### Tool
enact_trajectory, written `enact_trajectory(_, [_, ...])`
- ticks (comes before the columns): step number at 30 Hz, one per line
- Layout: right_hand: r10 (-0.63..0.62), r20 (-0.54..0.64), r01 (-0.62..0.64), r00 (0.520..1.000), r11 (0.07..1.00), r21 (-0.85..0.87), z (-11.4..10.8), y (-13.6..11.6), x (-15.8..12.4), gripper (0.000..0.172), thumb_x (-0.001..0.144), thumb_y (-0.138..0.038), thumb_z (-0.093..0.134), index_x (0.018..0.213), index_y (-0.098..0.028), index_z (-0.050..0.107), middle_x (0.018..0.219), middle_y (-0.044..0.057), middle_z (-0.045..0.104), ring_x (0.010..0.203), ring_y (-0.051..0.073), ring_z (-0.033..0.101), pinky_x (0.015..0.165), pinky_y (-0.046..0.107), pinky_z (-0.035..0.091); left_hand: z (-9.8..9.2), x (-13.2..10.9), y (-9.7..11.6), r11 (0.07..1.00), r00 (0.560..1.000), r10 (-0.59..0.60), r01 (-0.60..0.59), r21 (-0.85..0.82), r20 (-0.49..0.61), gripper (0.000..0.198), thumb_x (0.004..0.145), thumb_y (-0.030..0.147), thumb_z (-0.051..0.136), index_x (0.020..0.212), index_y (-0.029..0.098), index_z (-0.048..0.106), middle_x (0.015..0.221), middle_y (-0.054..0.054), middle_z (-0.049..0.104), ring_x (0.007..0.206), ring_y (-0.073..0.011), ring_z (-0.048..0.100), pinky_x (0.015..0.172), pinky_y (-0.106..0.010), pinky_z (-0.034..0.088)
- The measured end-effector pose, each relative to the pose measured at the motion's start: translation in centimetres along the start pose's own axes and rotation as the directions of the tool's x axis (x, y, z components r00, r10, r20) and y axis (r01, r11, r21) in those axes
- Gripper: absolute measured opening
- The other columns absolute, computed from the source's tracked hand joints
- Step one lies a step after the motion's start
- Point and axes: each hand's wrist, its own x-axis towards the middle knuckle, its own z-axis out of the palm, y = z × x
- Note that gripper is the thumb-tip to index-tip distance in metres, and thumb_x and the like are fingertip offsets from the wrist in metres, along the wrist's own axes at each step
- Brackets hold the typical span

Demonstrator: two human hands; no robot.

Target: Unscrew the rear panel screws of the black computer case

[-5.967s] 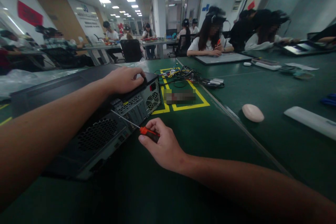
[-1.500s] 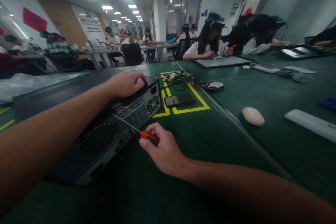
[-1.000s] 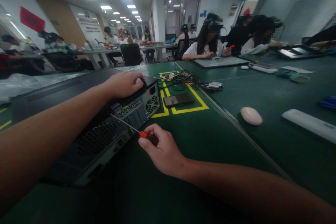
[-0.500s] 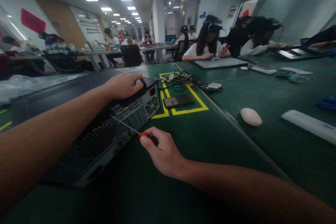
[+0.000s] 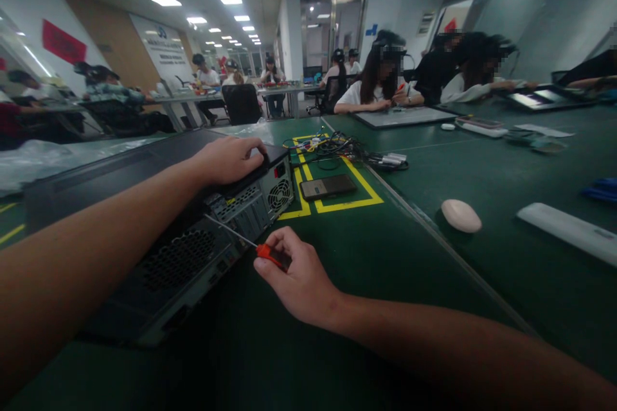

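Right hand (image 5: 299, 275) shifted its fingers, baring more screwdriver handle (image 5: 270, 255) mid-frame; curled round it. Likely light, stiff: hold there. Left hand (image 5: 231, 158), fingers loosely bent, atop computer case (image 5: 180, 258).

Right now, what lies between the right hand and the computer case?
In the head view, the screwdriver: the right hand grips its handle, its shaft reaching toward the computer case.

A black computer case (image 5: 120, 164) is backed in grey and patterned with a honeycomb grille (image 5: 180, 260); a screwdriver (image 5: 270, 255) is handled in orange-red and black. The green desk (image 5: 376, 263) is striped with yellow tape (image 5: 351, 205), and an oval object (image 5: 461, 216) is tinted pale pink.
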Motion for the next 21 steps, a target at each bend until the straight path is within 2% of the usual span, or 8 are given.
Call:
enact_trajectory(11, [-0.010, 0.011, 0.010, 1.000, 1.000, -0.005, -0.11, 0.10, -0.05, 0.013, 0.092, -0.028, 0.069, 0.097, -0.022, 0.058, 0.082, -0.003, 0.059, 0.076, 0.015, 0.058, 0.069, 0.029, 0.045, 0.06, 0.04, 0.01, 1.000, 1.000, -0.011, 0.011, 0.002, -0.005, 0.051, 0.093, 0.049, 0.041, 0.131, 0.028, 0.069, 0.103, -0.008, 0.077, 0.097, -0.0324, 0.071, 0.087, -0.043, 0.052])
enact_trajectory(21, [-0.008, -0.004, 0.008, 1.000, 1.000, 0.014, 0.05, 0.29, 0.04, 0.014, 0.091, -0.027, 0.069, 0.096, -0.022, 0.058, 0.082, -0.004, 0.059, 0.075, 0.014, 0.057, 0.069, 0.029, 0.045, -0.08, 0.01, 0.18, 1.000, 1.000, 0.000, 0.000, 0.019, 0.009, 0.051, 0.094, 0.046, 0.039, 0.131, 0.026, 0.068, 0.101, -0.008, 0.077, 0.091, -0.0298, 0.071, 0.083, -0.041, 0.051])
